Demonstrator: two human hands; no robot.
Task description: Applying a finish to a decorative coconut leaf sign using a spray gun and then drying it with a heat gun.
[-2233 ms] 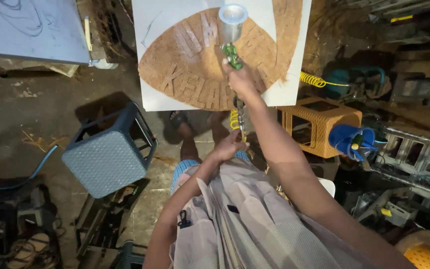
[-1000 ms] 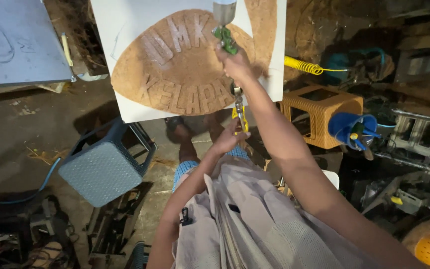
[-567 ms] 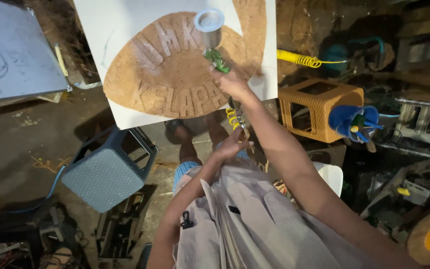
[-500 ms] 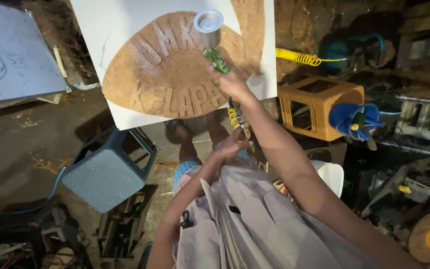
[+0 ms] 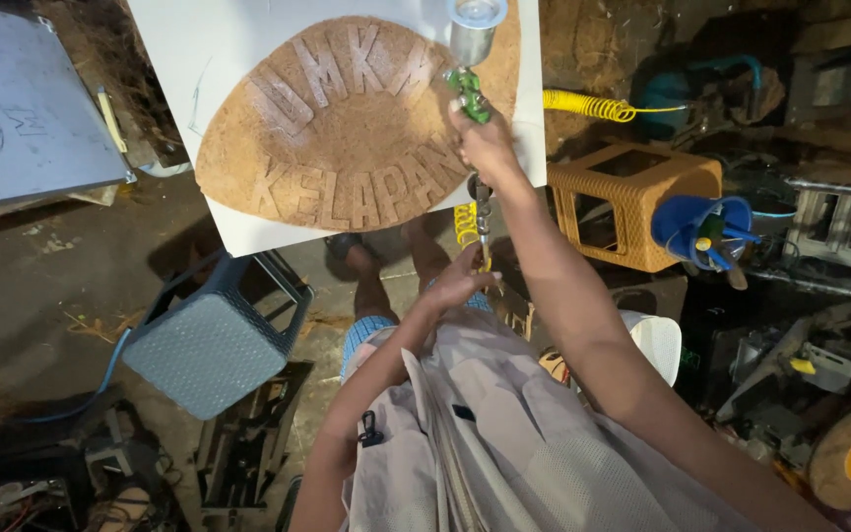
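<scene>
Gripping spray gun (image 5: 470, 69) in right hand (image 5: 485, 148), raised over brown plaque (image 5: 347, 128) ahead; left hand (image 5: 460, 286) below, closed on hose (image 5: 467, 222).

A grey-blue stool (image 5: 217, 347) and an orange woven stool (image 5: 632, 202) stand apart.

— What's the floor like?
— Bare, dusty concrete floor (image 5: 41, 286), dark and stained, with bits of straw at the left.

— Any furniture?
— A grey-blue plastic stool (image 5: 214, 345) lies tipped at the near left. An orange woven-pattern plastic stool (image 5: 632, 202) sits at the right, with a blue bucket of tools (image 5: 701, 229) just beside it. A grey board (image 5: 27, 108) with pencil marks leans at the far left.

— And the light?
— Uneven; bright in the middle, murky toward the right, where metal clutter (image 5: 819, 286) piles up in shadow.
</scene>
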